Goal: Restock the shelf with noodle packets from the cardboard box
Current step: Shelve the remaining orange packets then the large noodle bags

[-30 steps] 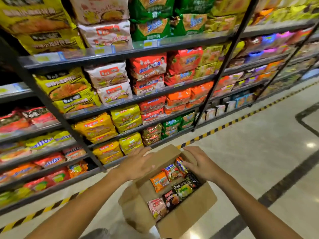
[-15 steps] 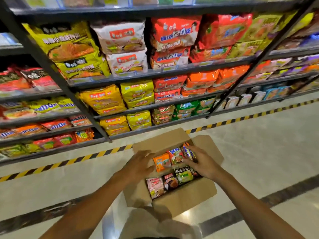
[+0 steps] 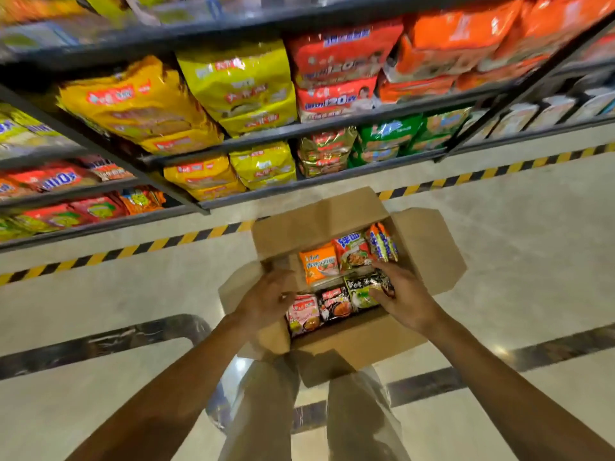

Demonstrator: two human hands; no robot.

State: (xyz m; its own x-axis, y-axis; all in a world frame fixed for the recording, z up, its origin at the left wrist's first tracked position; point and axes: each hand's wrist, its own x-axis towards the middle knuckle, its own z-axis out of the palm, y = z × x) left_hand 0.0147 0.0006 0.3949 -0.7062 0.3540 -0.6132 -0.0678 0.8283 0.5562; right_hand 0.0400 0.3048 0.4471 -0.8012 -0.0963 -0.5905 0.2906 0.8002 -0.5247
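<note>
Noodle packets (image 3: 346, 277) packed upright in two rows inside the open cardboard box (image 3: 422, 251), flaps folded outward, standing on the pale floor (image 3: 532, 261) just in front of the shelf (image 3: 332, 126). In the far row an orange packet (image 3: 318, 263), then a red-and-green one, then two slim ones at the right end. In the near row a pink packet (image 3: 302, 313), a black-and-red packet (image 3: 334, 303) and a black-and-green packet (image 3: 364, 290).

Left hand (image 3: 268, 299) at the box's left wall, fingers curled over its edge beside the pink packet, thumb toward the packets; whether gripping the cardboard or only resting there, cannot tell. Right hand (image 3: 404, 299) reaching in from the right, partly open, fingers and thumb bracketing the black-and-green packet and touching its right side; grip not clearly closed.

Beyond the box, a yellow-and-black striped line (image 3: 133, 251) along the floor at the shelf's foot. Shelf levels crowded with large multipacks: yellow ones at left and centre, red and orange ones to the upper right, green ones lower right. Nearest, the person's own legs in light trousers (image 3: 266, 410), below the box.
</note>
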